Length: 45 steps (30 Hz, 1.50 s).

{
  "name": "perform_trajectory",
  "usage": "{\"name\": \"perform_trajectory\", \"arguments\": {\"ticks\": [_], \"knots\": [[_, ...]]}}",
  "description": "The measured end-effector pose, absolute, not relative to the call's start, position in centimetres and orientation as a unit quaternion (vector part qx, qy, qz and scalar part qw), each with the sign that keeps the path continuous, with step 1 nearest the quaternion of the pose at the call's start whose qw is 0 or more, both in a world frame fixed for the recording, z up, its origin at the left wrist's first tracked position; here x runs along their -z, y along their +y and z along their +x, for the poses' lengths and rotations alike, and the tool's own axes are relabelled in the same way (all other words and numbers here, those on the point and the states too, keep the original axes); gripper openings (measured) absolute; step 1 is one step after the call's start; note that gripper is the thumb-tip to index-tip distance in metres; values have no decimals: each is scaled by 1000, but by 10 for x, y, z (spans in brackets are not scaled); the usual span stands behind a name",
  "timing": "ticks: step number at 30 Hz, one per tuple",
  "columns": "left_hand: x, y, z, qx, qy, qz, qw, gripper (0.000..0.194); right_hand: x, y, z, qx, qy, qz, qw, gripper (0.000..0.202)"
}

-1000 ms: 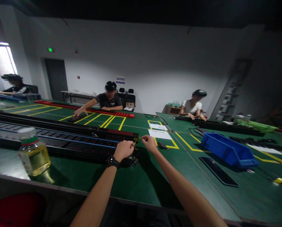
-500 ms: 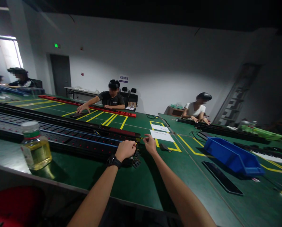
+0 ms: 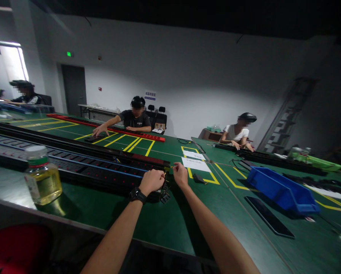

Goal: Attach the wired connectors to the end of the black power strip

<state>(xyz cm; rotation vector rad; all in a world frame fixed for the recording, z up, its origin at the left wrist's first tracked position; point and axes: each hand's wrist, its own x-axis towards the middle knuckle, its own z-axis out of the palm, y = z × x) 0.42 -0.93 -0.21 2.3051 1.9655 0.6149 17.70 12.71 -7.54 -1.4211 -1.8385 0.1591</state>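
Note:
A long black rail-like unit point(image 3: 107, 173), with rows of small red dots and a blue strip, runs along the table and ends at my hands. My left hand point(image 3: 152, 180), wearing a black watch point(image 3: 136, 195), is closed at that end; its fingertips are turned away, so what they grip is hidden. Just past the end, my right hand point(image 3: 180, 175) is closed in a pinch close to a small yellow-green part point(image 3: 167, 168). Whatever lies between those fingertips is too small to name. Dark loose-looking pieces point(image 3: 165, 197) hang below my left hand.
A bottle of yellow liquid point(image 3: 43, 179) stands front left. On the right are a blue bin point(image 3: 281, 188), a dark flat tablet-like device point(image 3: 269, 216) and white paper sheets point(image 3: 196, 164). A small black block point(image 3: 199, 178) lies beyond my right hand. Co-workers sit across the green table.
My right hand's fingers have shifted very slightly at the end of the unit. My left hand stays in place.

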Motion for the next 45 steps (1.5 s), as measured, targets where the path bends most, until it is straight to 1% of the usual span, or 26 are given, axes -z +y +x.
{"name": "perform_trajectory", "arguments": {"ticks": [3, 6, 9, 13, 16, 19, 23, 26, 30, 34, 38, 41, 45], "knots": [[2, -10, 4, -200, 633, 747, 23, 28, 73, 129, 175, -31, -721, -589, 364, 31], [2, -11, 4, -200, 631, 750, 21, 29, 68, 133, 174, -8, -721, -611, 326, 25], [2, -11, 4, -199, 627, 753, 17, 28, 64, 136, 176, -3, -740, -604, 297, 21], [3, -12, 4, -201, 627, 752, 14, 28, 58, 136, 183, 1, -772, -571, 279, 21], [3, -12, 4, -202, 628, 751, 12, 29, 52, 133, 196, 9, -793, -538, 285, 27], [3, -12, 4, -203, 628, 751, 12, 30, 47, 130, 219, 20, -783, -543, 304, 33], [3, -11, 4, -200, 631, 750, 15, 30, 49, 122, 260, 63, -728, -609, 308, 38], [3, -8, 4, -197, 632, 750, 15, 31, 56, 115, 284, 95, -688, -656, 295, 46], [4, -5, 2, -193, 630, 752, 14, 31, 65, 111, 302, 71, -648, -707, 276, 48], [3, -3, 1, -187, 627, 756, 15, 32, 67, 111, 310, 36, -621, -732, 280, 49], [1, -2, 0, -183, 625, 758, 17, 32, 63, 107, 311, 38, -620, -731, 283, 46], [1, -1, 0, -182, 626, 758, 19, 32, 58, 104, 305, 52, -644, -716, 264, 46], [2, -2, 0, -185, 624, 759, 19, 32, 54, 102, 282, 89, -740, -628, 222, 49]]}}
